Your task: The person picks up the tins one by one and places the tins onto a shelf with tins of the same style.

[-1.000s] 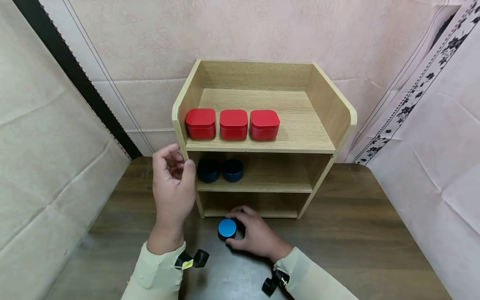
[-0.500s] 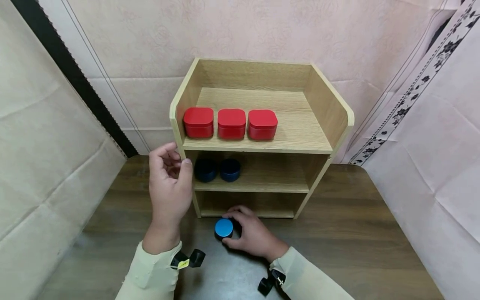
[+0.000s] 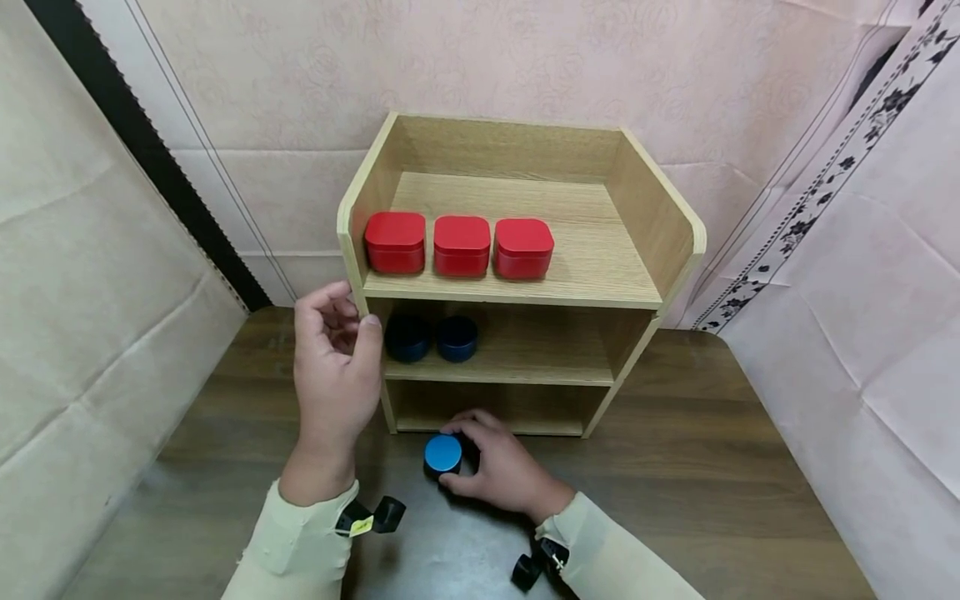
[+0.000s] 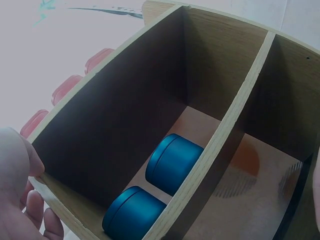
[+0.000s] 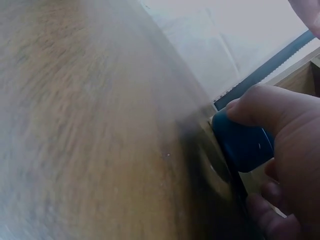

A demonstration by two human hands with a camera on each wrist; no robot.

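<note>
My right hand holds a round blue tin between thumb and fingers, at the table surface before the lowest tier. The right wrist view shows the thumb against the blue tin. At the shelf's left side, my left hand grips the front edge of the side panel, thumb in front and fingers curled outside. The small wooden shelf has three tiers. Two more blue tins sit side by side at the left of its middle tier.
Three red rounded-square tins line the front left of the top tier. A wood-grain table lies under the shelf. Pale cloth hangs behind and on both sides.
The head view has shifted slightly, so everything appears a little further left. Both hands and the blue tin keep their places relative to the shelf.
</note>
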